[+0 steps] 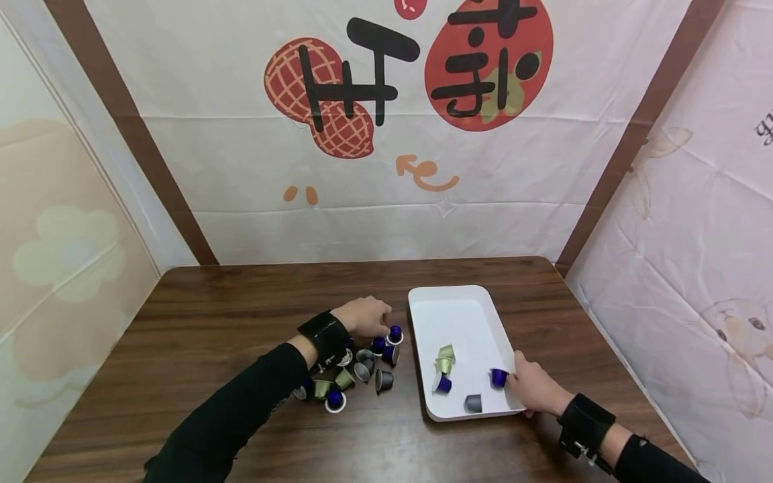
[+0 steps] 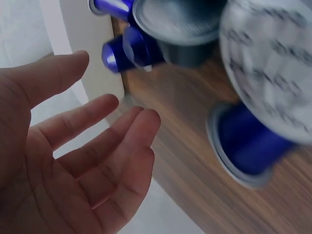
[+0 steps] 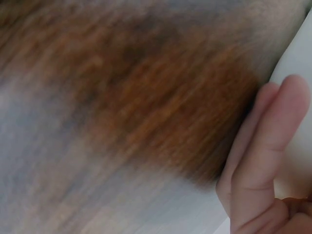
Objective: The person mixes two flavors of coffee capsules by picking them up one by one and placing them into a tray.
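My left hand [image 1: 365, 316] is over the far right side of a pile of coffee capsules. In the left wrist view its fingers [image 2: 97, 131] are loosely bent, with nothing between them. A blue capsule [image 1: 395, 333] lies just beside the fingertips, and a grey capsule [image 2: 187, 29] is also close by. At the near right edge of a white tray [image 1: 465, 315], my right hand [image 1: 537, 386] grips the rim. Another blue capsule [image 1: 498, 378] lies inside the tray right by its fingertips. The right thumb is mostly hidden.
Green capsules [image 1: 445, 359], a blue capsule [image 1: 442, 384] and a grey capsule [image 1: 474, 403] are in the tray. The pile left of the tray holds several blue, grey and green capsules [image 1: 344, 380]. Printed cloth hangs behind the brown wooden table [image 1: 241, 302].
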Available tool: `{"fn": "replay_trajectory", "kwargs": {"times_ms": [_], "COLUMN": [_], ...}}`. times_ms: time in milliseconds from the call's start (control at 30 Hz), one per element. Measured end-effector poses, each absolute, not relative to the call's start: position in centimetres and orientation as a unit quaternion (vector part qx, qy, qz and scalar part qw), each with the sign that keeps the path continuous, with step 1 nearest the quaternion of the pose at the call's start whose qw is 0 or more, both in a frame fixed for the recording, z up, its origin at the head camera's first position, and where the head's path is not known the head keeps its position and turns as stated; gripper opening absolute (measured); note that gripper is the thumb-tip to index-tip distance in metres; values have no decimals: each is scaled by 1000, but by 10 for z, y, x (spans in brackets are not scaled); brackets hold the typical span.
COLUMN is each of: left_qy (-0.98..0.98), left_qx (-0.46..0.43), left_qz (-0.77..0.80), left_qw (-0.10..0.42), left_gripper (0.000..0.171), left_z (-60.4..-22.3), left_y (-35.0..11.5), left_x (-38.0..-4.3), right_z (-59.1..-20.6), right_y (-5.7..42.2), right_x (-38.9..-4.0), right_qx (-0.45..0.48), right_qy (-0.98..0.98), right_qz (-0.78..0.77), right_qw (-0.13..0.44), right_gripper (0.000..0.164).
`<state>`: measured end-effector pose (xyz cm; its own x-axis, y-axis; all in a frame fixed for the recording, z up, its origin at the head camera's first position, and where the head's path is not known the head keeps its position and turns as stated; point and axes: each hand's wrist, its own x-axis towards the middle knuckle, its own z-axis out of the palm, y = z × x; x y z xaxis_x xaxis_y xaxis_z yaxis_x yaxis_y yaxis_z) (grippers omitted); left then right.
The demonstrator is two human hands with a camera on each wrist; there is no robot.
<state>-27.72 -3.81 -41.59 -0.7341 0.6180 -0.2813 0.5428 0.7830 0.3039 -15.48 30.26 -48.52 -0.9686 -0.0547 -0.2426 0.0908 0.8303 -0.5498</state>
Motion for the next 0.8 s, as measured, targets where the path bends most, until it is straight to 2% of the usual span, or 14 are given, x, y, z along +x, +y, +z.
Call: {"fn": "replay_trajectory", "kwargs": {"times_ms": [367, 600, 800], "left_qy": [924, 916, 926], "left_qx": [330, 352, 325], "left_qz": [42, 28, 20], "left_qw": [188, 188, 192], "left_gripper": [20, 7, 7], "left_z": [-424, -435, -433], "left_y": [-7, -2, -2], "left_x": [-273, -284, -283], "right_z": [-486, -484, -484], "right_y": [301, 301, 301], "right_x": [-156, -157, -156], "right_qx": [19, 21, 23], "right_qy": [948, 948, 947], "right_qz": [-290, -289, -289], "right_qw": [131, 135, 134], "right_gripper": [27, 30, 29]}}
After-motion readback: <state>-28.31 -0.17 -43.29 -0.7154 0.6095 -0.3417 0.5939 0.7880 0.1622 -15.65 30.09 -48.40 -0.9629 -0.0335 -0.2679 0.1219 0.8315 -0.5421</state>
